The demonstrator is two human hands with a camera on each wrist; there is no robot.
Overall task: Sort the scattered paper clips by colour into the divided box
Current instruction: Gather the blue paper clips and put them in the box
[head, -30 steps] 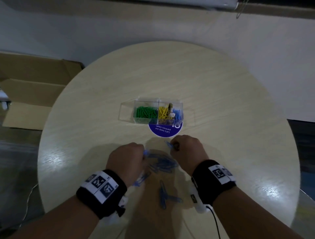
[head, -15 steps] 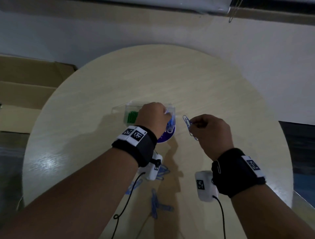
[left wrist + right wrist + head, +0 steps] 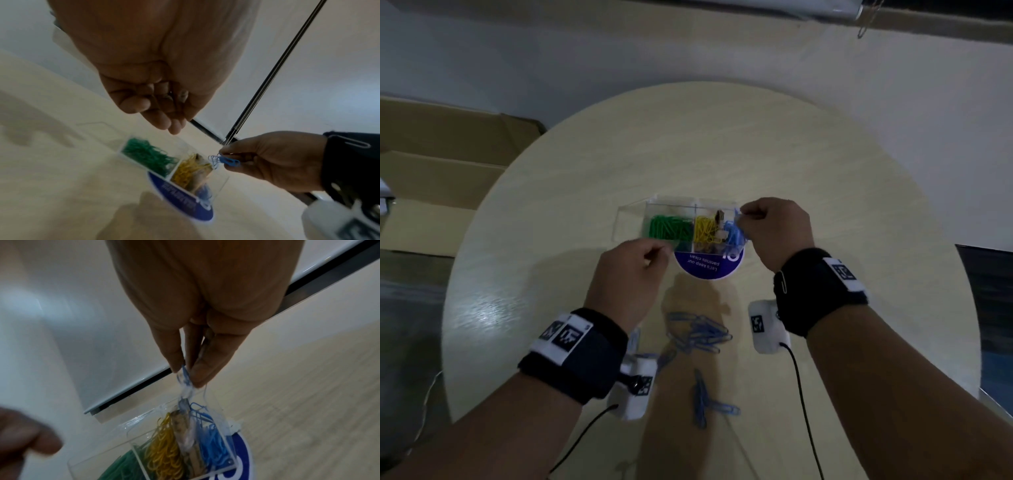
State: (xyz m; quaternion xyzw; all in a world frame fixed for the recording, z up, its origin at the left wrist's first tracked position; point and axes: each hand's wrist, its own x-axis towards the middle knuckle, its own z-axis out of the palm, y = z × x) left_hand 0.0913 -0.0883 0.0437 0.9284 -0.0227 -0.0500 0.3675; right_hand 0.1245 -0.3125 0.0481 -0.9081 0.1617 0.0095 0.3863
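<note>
Nearest me, behind both wrists, a loose heap of blue paper clips (image 3: pixel 697 334) lay on the round table (image 3: pixel 825 192), with two or three more (image 3: pixel 703 404) closer still, between my forearms. That was the unsorted remainder as far as I could see, all of it blue.

My left hand (image 3: pixel 630 274) hung ahead of that heap and just short of the divided box (image 3: pixel 688 205), fingers loosely curled. The left wrist view showed nothing in them, so I read it as idle and free.

My right hand (image 3: pixel 774 229) was farther out, at the right end of the box. Its thumb and fingertips (image 3: pixel 174 360) pinched a small bunch of blue clips (image 3: pixel 226 160), which hung long axis downward, directly over the blue compartment (image 3: pixel 213 451) and a little above the clips already in it. The yellow compartment (image 3: pixel 705 229) lay just to the left of that hand, and the green one (image 3: pixel 671 229) beyond it, in front of my left hand.

I judged the coming move turned on that vertical alignment: the pinch only had to loosen for the bunch to drop in. The risk I saw was drift leftward into yellow. For the next pickup, the left hand was nearer the heap.
</note>
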